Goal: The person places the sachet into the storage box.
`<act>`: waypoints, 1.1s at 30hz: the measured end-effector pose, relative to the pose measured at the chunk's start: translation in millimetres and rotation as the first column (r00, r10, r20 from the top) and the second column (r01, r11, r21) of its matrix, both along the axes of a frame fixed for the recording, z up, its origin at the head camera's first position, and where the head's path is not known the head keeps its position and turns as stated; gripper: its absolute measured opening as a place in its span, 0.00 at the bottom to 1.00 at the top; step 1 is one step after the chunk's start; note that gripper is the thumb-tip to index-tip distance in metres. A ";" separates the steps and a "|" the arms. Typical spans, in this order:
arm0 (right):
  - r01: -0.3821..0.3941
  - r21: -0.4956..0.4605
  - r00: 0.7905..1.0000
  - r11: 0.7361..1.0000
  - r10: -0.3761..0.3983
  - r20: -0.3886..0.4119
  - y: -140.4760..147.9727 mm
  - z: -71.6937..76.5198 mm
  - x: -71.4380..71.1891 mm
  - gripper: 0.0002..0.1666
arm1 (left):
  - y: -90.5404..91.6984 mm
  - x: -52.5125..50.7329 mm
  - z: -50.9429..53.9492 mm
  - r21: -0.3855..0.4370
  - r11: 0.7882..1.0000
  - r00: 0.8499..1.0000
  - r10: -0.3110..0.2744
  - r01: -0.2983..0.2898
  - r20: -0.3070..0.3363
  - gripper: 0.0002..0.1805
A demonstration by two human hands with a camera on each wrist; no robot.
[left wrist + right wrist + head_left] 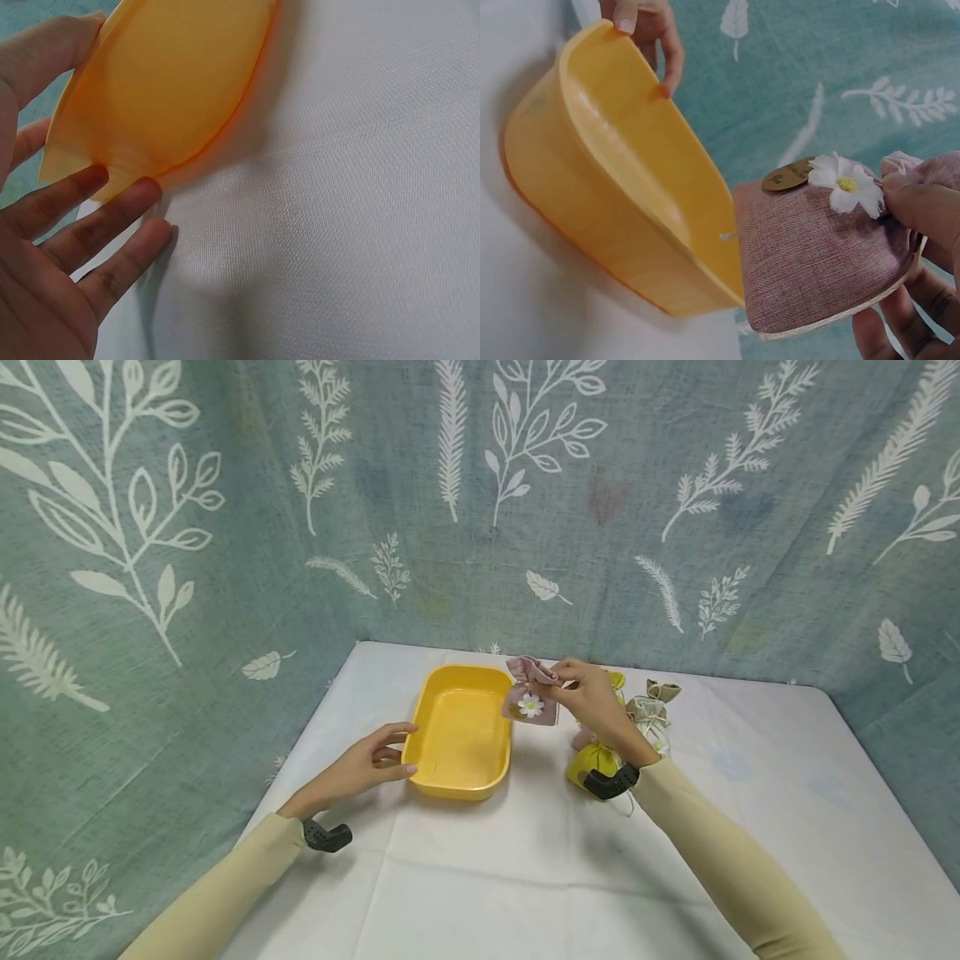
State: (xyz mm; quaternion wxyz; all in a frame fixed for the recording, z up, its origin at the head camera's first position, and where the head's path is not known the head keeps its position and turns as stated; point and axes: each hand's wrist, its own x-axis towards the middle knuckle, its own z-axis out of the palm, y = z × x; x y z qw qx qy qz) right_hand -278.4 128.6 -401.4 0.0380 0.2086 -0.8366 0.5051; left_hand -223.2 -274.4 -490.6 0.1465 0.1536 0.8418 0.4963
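My right hand pinches a dusty-pink drawstring pouch by its gathered neck. The pouch hangs just off the right rim of a yellow plastic tub. A white daisy and a small brown oval tag decorate the pouch's front. At the tub's left side, my left hand touches the rim with thumb and forefinger. The left wrist view has the other fingers stretched out along the tub's outer wall. Inside, the visible tub floor is bare.
Under and behind my right forearm stand more pouches: a yellow one and a pale one with a brown one by it. All rest on a white-covered table. A green leaf-patterned curtain borders the table.
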 end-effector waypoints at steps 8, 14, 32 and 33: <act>-0.021 0.047 1.000 0.999 0.021 0.000 -23.8 -2.4 -14.7 0.12 | -1.7 0.6 0.6 0.018 1.000 1.000 0.008 -0.009 0.021 0.43; -0.027 0.036 1.000 0.999 0.026 0.016 -41.0 -5.0 -24.8 0.11 | -2.3 1.5 1.5 0.031 0.999 0.999 0.012 -0.013 0.040 0.43; -0.011 0.068 0.998 0.998 0.007 0.061 -74.8 -24.0 -51.3 0.10 | 1.0 2.8 3.8 -0.003 1.000 0.999 0.021 -0.021 0.049 0.43; -0.009 0.075 0.998 0.997 0.004 0.059 -75.7 -25.2 -52.3 0.11 | 1.0 2.7 3.8 -0.005 1.000 0.999 0.021 -0.021 0.046 0.43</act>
